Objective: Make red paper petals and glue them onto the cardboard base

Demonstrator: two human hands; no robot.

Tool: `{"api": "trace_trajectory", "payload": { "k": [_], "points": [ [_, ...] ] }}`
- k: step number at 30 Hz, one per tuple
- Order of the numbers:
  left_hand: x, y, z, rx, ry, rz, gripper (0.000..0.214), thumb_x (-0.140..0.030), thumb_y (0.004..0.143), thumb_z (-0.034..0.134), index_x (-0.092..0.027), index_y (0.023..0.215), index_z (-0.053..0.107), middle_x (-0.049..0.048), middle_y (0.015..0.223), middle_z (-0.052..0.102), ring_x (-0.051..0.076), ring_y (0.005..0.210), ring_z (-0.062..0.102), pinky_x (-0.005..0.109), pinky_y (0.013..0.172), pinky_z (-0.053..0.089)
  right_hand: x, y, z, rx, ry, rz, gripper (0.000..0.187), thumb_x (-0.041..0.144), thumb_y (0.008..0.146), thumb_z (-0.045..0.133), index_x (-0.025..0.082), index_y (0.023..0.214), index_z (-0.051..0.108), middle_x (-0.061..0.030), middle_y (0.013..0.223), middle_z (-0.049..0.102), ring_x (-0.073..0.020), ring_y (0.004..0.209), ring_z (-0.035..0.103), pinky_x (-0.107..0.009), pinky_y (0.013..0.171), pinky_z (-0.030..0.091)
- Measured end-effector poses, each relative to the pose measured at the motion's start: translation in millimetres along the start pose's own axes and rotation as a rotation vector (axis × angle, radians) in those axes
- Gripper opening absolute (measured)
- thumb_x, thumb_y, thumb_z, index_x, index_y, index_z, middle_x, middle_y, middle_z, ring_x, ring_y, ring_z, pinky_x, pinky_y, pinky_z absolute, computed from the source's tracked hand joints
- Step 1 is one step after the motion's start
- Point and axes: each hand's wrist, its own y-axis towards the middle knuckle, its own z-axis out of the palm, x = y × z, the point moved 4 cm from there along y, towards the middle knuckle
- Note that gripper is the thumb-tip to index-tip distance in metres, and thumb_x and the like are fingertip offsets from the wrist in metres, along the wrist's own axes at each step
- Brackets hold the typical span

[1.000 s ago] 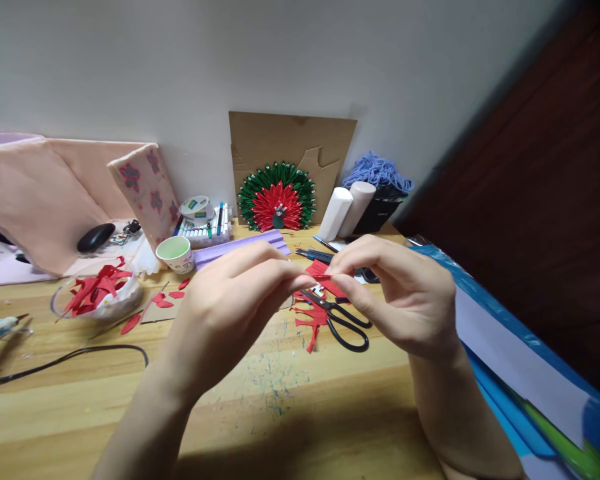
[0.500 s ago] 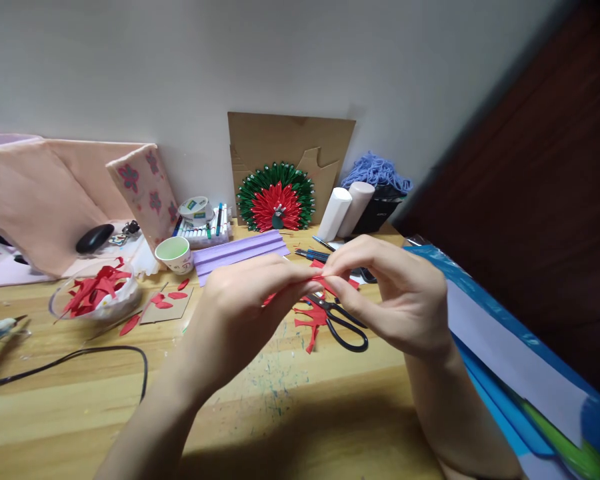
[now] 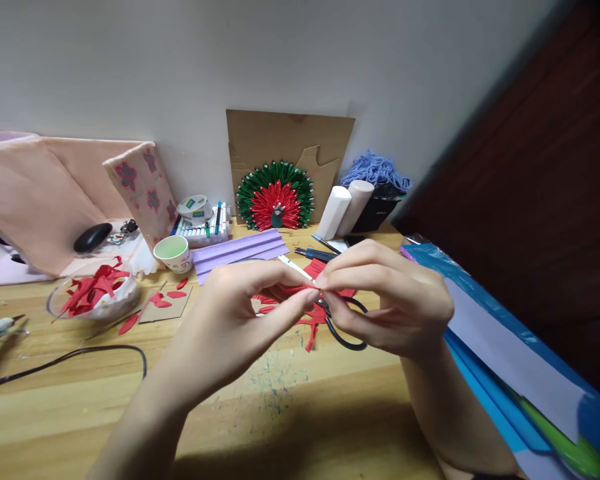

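paper [image 3: 300,289], red and narrow, is sitting between the left hand [image 3: 240,307] and the right hand [image 3: 395,300], both pinching it tightly above the table [image 3: 55,413]. the step in hand is looking like fine shaping, perhaps folding or twisting (the hands are hiding the detail), and a next move is probably calling for a light, steady hold to avoid tearing. just beyond, black-handled scissors [image 3: 347,345] are lying on red scraps [image 3: 311,332]. farther left, a clear bowl [image 3: 51,308] is holding red strips [image 3: 95,288] beside something white [image 3: 124,297], and a cup [image 3: 176,265] is showing its green inside. behind the cup, a case [image 3: 217,239] is holding markers [image 3: 217,223], a tape roll [image 3: 194,210] resting on top.
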Motion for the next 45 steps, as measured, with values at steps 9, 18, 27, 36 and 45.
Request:
{"api": "trace_trajectory", "payload": {
  "k": [9,18,27,36,45],
  "points": [
    [8,0,2.8,0.101,-0.328,-0.252,0.009,-0.018,0.081,0.062,-0.015,0.075,0.068,0.0018,0.067,0.068,0.011,0.060,0.064,0.017,0.051,0.051,6,0,2,0.073,-0.103,-0.185,0.013,0.011,0.076,0.065,0.020,0.085,0.064,-0.0052,0.075,0.069,-0.0146,0.069,0.063,-0.027,0.062,0.054],
    [19,1,3.3,0.146,-0.417,-0.532,0.013,-0.021,0.079,0.064,-0.014,0.069,0.067,-0.0015,0.064,0.065,0.006,0.059,0.058,0.010,0.053,0.045,6,-5,2,0.149,-0.197,-0.238,0.016,0.006,0.080,0.059,0.017,0.091,0.063,-0.0071,0.082,0.070,-0.0162,0.079,0.064,-0.029,0.070,0.055],
    [20,0,3.2,0.064,-0.422,-0.501,0.007,-0.017,0.075,0.066,-0.014,0.070,0.068,-0.0020,0.061,0.065,0.005,0.054,0.057,0.010,0.047,0.043,-5,0,6,0.116,-0.005,-0.019,0.013,0.010,0.080,0.061,0.018,0.090,0.064,-0.0056,0.085,0.070,-0.0146,0.080,0.065,-0.028,0.071,0.055],
    [5,-3,1.1,-0.021,-0.133,-0.306,0.009,-0.015,0.078,0.063,-0.018,0.080,0.071,-0.0016,0.069,0.070,0.008,0.061,0.063,0.011,0.051,0.048,-17,-4,11,0.146,0.354,0.431,0.006,0.015,0.078,0.065,0.016,0.083,0.066,-0.0035,0.082,0.067,-0.0128,0.071,0.064,-0.024,0.063,0.053],
    [-5,-6,-6.3,-0.058,0.147,-0.039,0.017,-0.018,0.081,0.062,-0.022,0.096,0.070,0.0006,0.091,0.072,0.013,0.080,0.066,0.020,0.072,0.052,-16,-6,6,0.117,0.424,0.586,0.004,0.015,0.078,0.064,0.018,0.076,0.063,-0.0003,0.073,0.063,-0.0108,0.066,0.058,-0.022,0.060,0.049]
  ]
}}
